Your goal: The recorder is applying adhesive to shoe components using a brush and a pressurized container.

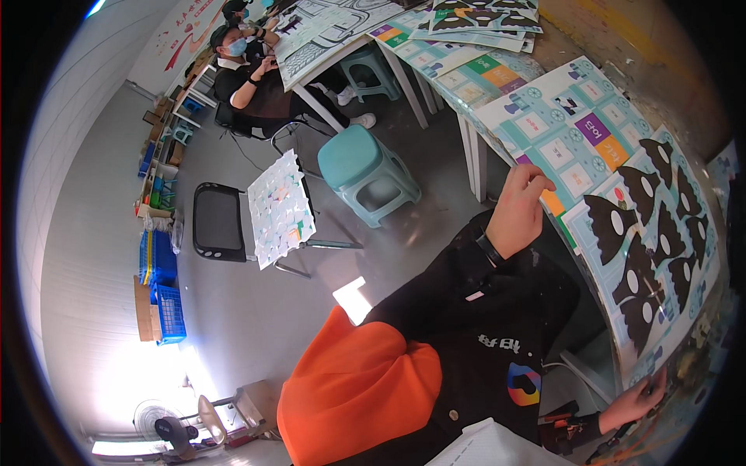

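Note:
My left hand [517, 211], with a dark band at the wrist, is at the left edge of a printed sheet [566, 144] on the worktable. Its fingers are curled together over that edge; whatever they pinch is too small or hidden to make out. Lower right, my right hand [636, 401] rests by the near corner of the sheets, fingers partly stretched and apart, with nothing visible in them. Between the hands lies a sheet with several black bat-like cut-out shapes [639, 194] with white ovals, overlapping the teal, purple and orange printed sheet.
More printed sheets [486, 17] are stacked farther along the table. A teal stool [359, 167] and a black-backed chair [217, 221] holding a scalloped white sheet [280, 210] stand left. A masked co-worker [241, 78] sits beyond. Blue crates [169, 311] line the wall; a fan [167, 427] stands lower left.

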`<move>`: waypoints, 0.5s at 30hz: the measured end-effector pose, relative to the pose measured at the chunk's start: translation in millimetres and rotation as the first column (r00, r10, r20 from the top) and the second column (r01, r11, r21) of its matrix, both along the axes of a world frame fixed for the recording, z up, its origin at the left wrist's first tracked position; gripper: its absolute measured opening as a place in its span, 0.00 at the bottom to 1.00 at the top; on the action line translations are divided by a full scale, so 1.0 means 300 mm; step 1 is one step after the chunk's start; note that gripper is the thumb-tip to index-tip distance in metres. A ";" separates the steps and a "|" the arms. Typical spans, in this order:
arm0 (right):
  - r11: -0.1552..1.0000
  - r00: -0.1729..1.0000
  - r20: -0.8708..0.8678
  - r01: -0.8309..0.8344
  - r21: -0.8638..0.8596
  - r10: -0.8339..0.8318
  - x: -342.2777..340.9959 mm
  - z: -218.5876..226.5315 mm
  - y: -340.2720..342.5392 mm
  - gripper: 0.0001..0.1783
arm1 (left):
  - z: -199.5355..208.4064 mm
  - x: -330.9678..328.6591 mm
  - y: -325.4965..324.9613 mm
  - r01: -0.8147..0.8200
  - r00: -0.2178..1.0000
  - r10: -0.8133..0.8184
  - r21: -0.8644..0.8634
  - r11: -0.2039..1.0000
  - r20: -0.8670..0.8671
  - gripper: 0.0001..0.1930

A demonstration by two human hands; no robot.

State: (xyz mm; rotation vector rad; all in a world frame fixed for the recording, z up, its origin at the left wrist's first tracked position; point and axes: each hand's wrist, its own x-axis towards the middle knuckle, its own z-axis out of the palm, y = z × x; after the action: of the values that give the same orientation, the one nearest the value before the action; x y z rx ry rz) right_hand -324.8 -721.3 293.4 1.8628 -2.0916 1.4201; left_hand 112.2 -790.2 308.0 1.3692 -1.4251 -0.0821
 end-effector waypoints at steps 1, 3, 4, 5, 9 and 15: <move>1.000 0.998 0.057 -0.022 -0.005 0.023 0.007 -0.005 -0.006 0.20 | -0.002 -0.001 -0.001 -0.001 1.000 0.001 0.000 1.000 0.000 0.23; 0.999 0.992 0.115 -0.046 -0.012 0.047 0.027 0.001 -0.017 0.20 | -0.003 -0.003 -0.006 0.015 1.000 -0.016 -0.017 1.000 -0.011 0.23; 1.000 0.996 0.089 -0.021 0.020 0.019 0.043 0.011 -0.018 0.20 | -0.001 -0.005 -0.005 0.014 1.000 -0.014 -0.018 1.000 -0.010 0.23; 0.999 0.998 0.062 0.005 0.051 -0.008 0.058 0.022 -0.020 0.19 | 0.002 -0.009 -0.004 0.019 1.000 -0.019 -0.004 1.000 -0.015 0.21; 0.999 1.000 -0.005 -0.016 0.045 0.016 0.041 0.011 -0.025 0.20 | -0.005 -0.013 -0.004 0.025 1.000 -0.025 0.018 1.000 -0.013 0.19; 0.998 0.999 0.020 -0.027 0.061 0.026 0.018 -0.014 -0.023 0.20 | -0.026 -0.011 -0.010 0.037 0.999 -0.037 0.012 0.999 -0.015 0.22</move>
State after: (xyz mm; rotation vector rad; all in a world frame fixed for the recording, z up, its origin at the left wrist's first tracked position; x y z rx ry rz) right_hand -319.2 -728.3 289.1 1.9138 -2.1504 1.4002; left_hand 108.9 -793.2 300.4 1.3496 -1.4402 -0.1247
